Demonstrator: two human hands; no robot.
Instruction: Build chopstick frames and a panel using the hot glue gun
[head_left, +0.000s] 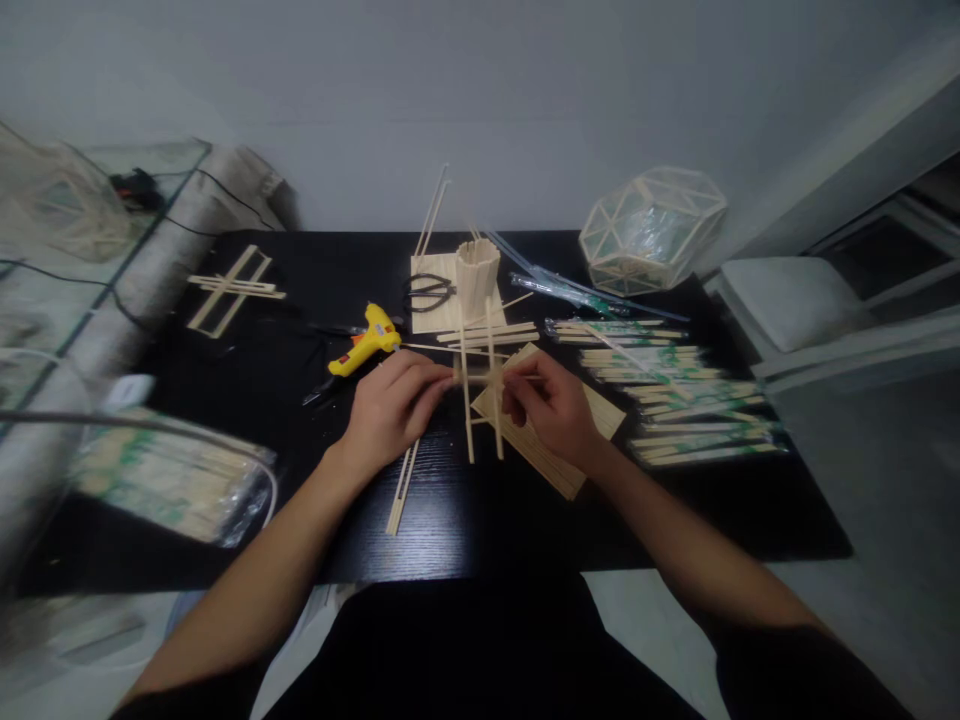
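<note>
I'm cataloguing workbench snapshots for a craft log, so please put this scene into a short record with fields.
Left hand: fingertips at the left side of a stick frame
Right hand: fingertips at the frame's right side; contact details blurred
Surface: black table
Tool: yellow glue gun, beyond the left hand
Behind the frame: upright cylinder of sticks
Right side: packaged sticks; faceted stick structure behind them
Far left of table: crossed-stick piece
</note>
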